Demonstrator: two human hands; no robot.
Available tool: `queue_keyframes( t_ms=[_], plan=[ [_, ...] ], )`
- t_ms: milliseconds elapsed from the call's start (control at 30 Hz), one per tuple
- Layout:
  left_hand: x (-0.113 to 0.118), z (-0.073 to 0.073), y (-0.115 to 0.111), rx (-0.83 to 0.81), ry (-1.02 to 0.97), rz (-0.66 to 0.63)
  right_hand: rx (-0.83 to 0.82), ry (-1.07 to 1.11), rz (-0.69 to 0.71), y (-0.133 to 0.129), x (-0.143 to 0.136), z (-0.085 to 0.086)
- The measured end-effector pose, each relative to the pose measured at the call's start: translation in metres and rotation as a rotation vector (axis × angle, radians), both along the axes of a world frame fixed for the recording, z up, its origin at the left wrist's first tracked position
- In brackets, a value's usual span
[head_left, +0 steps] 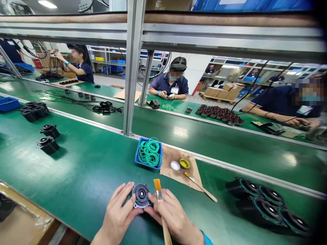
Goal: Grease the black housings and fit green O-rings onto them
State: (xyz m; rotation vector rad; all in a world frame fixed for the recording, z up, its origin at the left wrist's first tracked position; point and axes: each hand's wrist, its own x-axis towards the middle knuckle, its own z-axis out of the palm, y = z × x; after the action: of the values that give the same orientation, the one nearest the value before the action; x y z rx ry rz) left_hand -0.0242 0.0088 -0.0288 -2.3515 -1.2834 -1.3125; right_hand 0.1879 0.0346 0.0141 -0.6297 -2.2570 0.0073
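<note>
A round black motor housing (141,194) is held upright between both hands near the bench's front edge. My left hand (119,209) grips its left side with thumb and fingers. My right hand (171,212) touches its right side with the fingertips and also holds a wooden-handled brush (158,195), its orange bristles pointing away from me. Just beyond sits a blue bin (136,160) of green rings (150,151). To its right, stained cardboard (167,154) carries a white lid (175,165), a yellow cap-like dish (184,163) and a second brush (200,186).
Several housings with green rings (268,207) stand at the right. More black housings (48,144) are at the left. A metal post (131,68) rises behind the bin. Across the line, people work at another bench. An open carton (22,224) lies lower left.
</note>
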Motion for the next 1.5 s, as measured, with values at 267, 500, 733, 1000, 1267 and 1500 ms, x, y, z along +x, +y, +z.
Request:
queue_keyframes(
  t_ms=[267,500,733,1000,1267,1500],
  plan=[
    [0.017,-0.002,-0.008,0.098,0.012,0.045,0.083,-0.01,0.074,-0.006,-0.004,-0.002],
    [0.014,-0.002,-0.008,0.083,-0.007,0.033,0.048,-0.011,0.177,-0.001,0.001,-0.006],
    [0.013,-0.005,-0.008,-0.187,-0.199,0.083,-0.819,0.506,0.003,0.0,0.017,0.011],
    [0.017,-0.015,-0.007,-0.29,-0.115,0.16,-1.066,0.576,-0.171,0.005,0.009,0.03],
    [0.016,-0.018,-0.005,-0.302,-0.117,0.138,-1.373,0.572,-0.055,0.003,0.005,0.019],
    [0.017,-0.015,-0.005,-0.306,-0.114,0.134,-1.277,0.493,-0.081,0.006,0.003,0.008]
  ],
)
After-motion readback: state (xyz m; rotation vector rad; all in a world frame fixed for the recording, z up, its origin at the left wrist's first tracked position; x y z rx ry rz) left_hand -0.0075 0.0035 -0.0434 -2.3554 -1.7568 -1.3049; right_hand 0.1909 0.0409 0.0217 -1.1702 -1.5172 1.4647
